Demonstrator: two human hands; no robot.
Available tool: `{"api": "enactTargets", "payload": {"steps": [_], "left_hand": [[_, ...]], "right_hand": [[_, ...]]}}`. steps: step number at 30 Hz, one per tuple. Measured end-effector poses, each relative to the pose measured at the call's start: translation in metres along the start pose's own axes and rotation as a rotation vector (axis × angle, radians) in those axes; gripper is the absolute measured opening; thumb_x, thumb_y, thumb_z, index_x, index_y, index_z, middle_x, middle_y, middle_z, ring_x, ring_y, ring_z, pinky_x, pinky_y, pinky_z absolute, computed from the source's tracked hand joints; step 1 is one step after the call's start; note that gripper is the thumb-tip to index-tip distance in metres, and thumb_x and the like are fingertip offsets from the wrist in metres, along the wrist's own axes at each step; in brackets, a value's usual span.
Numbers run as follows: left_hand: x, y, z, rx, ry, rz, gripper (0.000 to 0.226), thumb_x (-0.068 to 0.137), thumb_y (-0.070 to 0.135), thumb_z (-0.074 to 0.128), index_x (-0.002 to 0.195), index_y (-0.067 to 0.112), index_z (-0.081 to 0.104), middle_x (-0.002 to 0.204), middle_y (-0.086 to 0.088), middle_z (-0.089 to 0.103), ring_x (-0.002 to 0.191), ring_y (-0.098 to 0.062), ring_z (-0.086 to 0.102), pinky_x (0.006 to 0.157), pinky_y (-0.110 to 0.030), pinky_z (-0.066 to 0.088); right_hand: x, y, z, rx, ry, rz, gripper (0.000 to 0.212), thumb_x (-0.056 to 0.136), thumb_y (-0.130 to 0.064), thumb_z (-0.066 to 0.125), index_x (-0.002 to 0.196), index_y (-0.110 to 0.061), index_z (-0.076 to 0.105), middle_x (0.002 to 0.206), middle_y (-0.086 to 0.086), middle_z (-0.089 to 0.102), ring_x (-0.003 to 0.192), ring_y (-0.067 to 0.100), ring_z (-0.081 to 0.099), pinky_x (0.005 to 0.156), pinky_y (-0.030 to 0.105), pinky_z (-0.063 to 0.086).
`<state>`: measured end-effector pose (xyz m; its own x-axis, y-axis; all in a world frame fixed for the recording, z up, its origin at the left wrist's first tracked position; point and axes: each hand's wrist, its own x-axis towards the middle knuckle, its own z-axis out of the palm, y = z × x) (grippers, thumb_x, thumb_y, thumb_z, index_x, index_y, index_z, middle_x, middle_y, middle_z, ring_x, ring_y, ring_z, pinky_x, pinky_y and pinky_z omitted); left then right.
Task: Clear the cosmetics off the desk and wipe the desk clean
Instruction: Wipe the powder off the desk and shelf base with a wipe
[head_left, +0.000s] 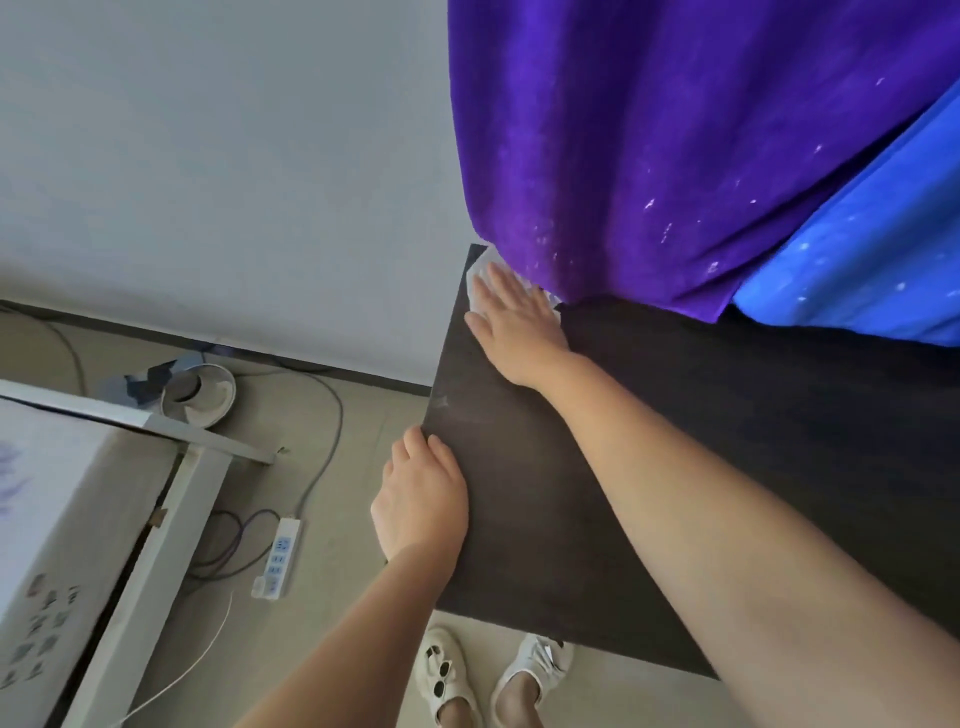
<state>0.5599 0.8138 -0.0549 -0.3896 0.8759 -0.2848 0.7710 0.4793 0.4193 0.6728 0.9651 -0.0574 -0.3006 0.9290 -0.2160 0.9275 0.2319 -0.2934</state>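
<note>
The dark wooden desk (701, 441) fills the right half of the view, and no cosmetics show on it. My right hand (511, 325) lies flat with straight fingers on a white wipe (480, 273) at the desk's far left corner, just under the curtain hem. Most of the wipe is hidden beneath the palm. My left hand (421, 499) rests on the desk's left edge, its fingers bent over the rim.
A purple curtain (649, 145) and a blue curtain (872, 260) hang over the desk's back edge. On the floor to the left lie a white power strip (278, 556) with cables, a round fan (200, 392) and a white bed frame (171, 519).
</note>
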Motion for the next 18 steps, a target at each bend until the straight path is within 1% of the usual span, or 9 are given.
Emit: {"api": "enactTargets", "payload": {"steps": [3, 5, 7, 9, 11, 12, 14, 16, 18], "left_hand": [[0.001, 0.000, 0.000, -0.018, 0.002, -0.010, 0.032, 0.097, 0.031, 0.019, 0.106, 0.015, 0.046, 0.110, -0.003, 0.055, 0.101, -0.024, 0.051, 0.069, -0.034, 0.036], [0.002, 0.000, 0.000, -0.028, -0.010, -0.008, 0.033, 0.097, 0.031, 0.020, 0.109, 0.015, 0.046, 0.111, -0.003, 0.055, 0.102, -0.024, 0.052, 0.072, -0.036, 0.038], [0.002, -0.003, -0.001, -0.082, -0.035, -0.011, 0.033, 0.097, 0.031, 0.022, 0.110, 0.016, 0.048, 0.111, -0.001, 0.056, 0.102, -0.023, 0.052, 0.075, -0.036, 0.039], [0.000, -0.011, -0.006, -0.264, -0.076, -0.039, 0.033, 0.096, 0.031, 0.023, 0.109, 0.021, 0.053, 0.109, 0.001, 0.059, 0.099, -0.020, 0.054, 0.078, -0.034, 0.039], [-0.001, -0.022, -0.015, -0.563, -0.147, -0.109, 0.034, 0.096, 0.028, 0.027, 0.104, 0.025, 0.060, 0.106, 0.002, 0.063, 0.098, -0.017, 0.057, 0.084, -0.034, 0.042], [-0.002, -0.027, -0.021, -0.708, -0.207, -0.163, 0.035, 0.096, 0.029, 0.029, 0.100, 0.026, 0.064, 0.103, 0.002, 0.065, 0.097, -0.016, 0.059, 0.086, -0.035, 0.045], [-0.007, -0.037, -0.031, -0.910, -0.339, -0.266, 0.040, 0.096, 0.032, 0.030, 0.093, 0.027, 0.069, 0.097, 0.006, 0.070, 0.093, -0.012, 0.062, 0.083, -0.034, 0.049], [-0.007, -0.045, -0.035, -1.063, -0.449, -0.302, 0.046, 0.099, 0.035, 0.024, 0.096, 0.024, 0.069, 0.096, 0.011, 0.071, 0.093, -0.004, 0.062, 0.077, -0.025, 0.046], [-0.002, -0.053, -0.034, -1.187, -0.507, -0.335, 0.050, 0.100, 0.037, 0.019, 0.110, 0.015, 0.063, 0.107, 0.004, 0.069, 0.100, -0.006, 0.060, 0.081, -0.024, 0.043]], "right_hand": [[-0.022, 0.008, 0.005, -0.078, -0.006, -0.012, 0.054, 0.100, -0.037, 0.016, 0.148, -0.018, -0.002, 0.158, 0.004, -0.010, 0.144, 0.016, -0.011, 0.115, 0.037, -0.011], [-0.056, -0.001, 0.019, -0.093, -0.003, -0.183, 0.056, 0.097, -0.041, 0.012, 0.148, -0.019, 0.001, 0.158, 0.003, -0.006, 0.144, 0.014, -0.011, 0.115, 0.035, -0.013], [-0.100, -0.014, 0.034, -0.094, -0.009, -0.403, 0.060, 0.093, -0.043, 0.013, 0.147, -0.018, 0.011, 0.157, 0.002, 0.003, 0.142, 0.013, -0.008, 0.114, 0.032, -0.013], [-0.123, -0.015, 0.038, -0.079, -0.095, -0.555, 0.058, 0.094, -0.042, 0.019, 0.147, -0.020, 0.016, 0.155, -0.003, 0.004, 0.141, 0.008, -0.010, 0.114, 0.029, -0.013], [-0.105, -0.002, 0.029, -0.102, -0.162, -0.598, 0.057, 0.093, -0.043, 0.015, 0.147, -0.024, 0.016, 0.157, -0.005, 0.006, 0.143, 0.008, -0.005, 0.116, 0.031, -0.008], [-0.088, 0.004, 0.024, -0.127, -0.144, -0.567, 0.058, 0.092, -0.044, 0.013, 0.147, -0.024, 0.017, 0.157, -0.004, 0.011, 0.144, 0.012, 0.001, 0.117, 0.036, -0.003], [-0.049, 0.011, 0.013, -0.128, -0.052, -0.363, 0.061, 0.091, -0.044, 0.009, 0.146, -0.020, 0.019, 0.156, 0.002, 0.015, 0.144, 0.020, 0.010, 0.117, 0.045, 0.009], [-0.029, 0.010, 0.010, -0.105, -0.003, -0.084, 0.055, 0.097, -0.040, 0.014, 0.147, -0.018, 0.012, 0.158, 0.004, 0.006, 0.145, 0.021, 0.005, 0.117, 0.044, 0.007], [-0.045, -0.015, 0.021, -0.101, -0.006, -0.013, 0.057, 0.098, -0.041, 0.018, 0.148, -0.017, 0.005, 0.158, 0.006, -0.003, 0.145, 0.020, -0.004, 0.118, 0.044, -0.001]]}}
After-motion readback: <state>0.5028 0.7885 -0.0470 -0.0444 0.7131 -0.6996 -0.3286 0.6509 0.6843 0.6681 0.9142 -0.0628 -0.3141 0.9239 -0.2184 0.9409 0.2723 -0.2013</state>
